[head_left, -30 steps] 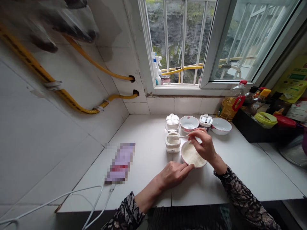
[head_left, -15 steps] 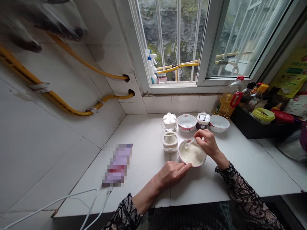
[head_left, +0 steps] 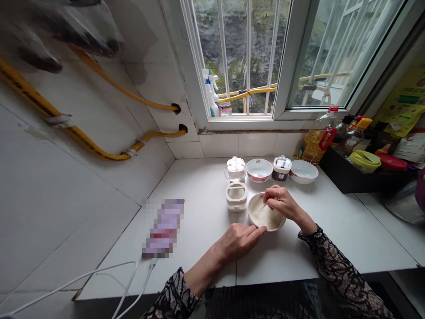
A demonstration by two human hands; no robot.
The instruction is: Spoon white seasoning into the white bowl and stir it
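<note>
Pinching, in the head view, a small white plastic spoon [head_left: 260, 209] in the nearly closed bare right hand [head_left: 282, 202]. Slanting its long axis tip-first toward the near left corner of the white tiled surface [head_left: 206, 195], down into a round white pink-rimmed bowl [head_left: 249, 213] of pale powder [head_left: 266, 220]. Holding the bowl's near rim in the partly curled left hand [head_left: 239, 241]. Having spoon and bowl between the surface's far and near edges, beside a squarish white container [head_left: 236, 204].

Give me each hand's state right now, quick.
Left hand: closed, holding the bowl at its near rim.
Right hand: closed, holding the small spoon over or in the bowl's pale contents.
</note>
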